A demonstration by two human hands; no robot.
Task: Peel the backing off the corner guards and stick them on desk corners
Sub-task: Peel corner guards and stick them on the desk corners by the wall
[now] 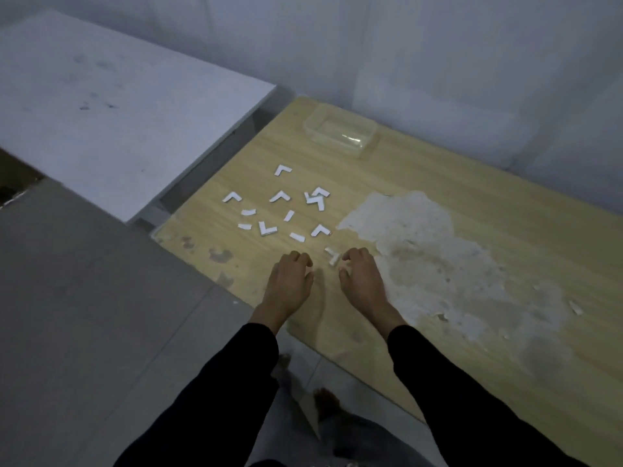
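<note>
Hands in black sleeves reach over the near edge of a light wood-grain tabletop (455,183), not far from its near left corner. The left hand (291,276) has its fingers curled downward, with a pale speck at the thumb tip; I cannot tell whether it pinches anything. The right hand (360,276) is also curled, with its fingertips just beside a small translucent L-shaped corner guard (332,257) that lies between the two hands. Whether they touch or grip the guard is unclear.

Beyond the hands, toward the left edge, about a dozen white L-shaped and straight pieces (278,196) lie scattered flat, some overlapping. A clear rectangular plastic container (340,133) stands at the far edge, near the far left corner. A wide worn whitish patch (424,237) spreads across the tabletop's middle, right of the hands. A white table (101,96) stands beside the left edge.
</note>
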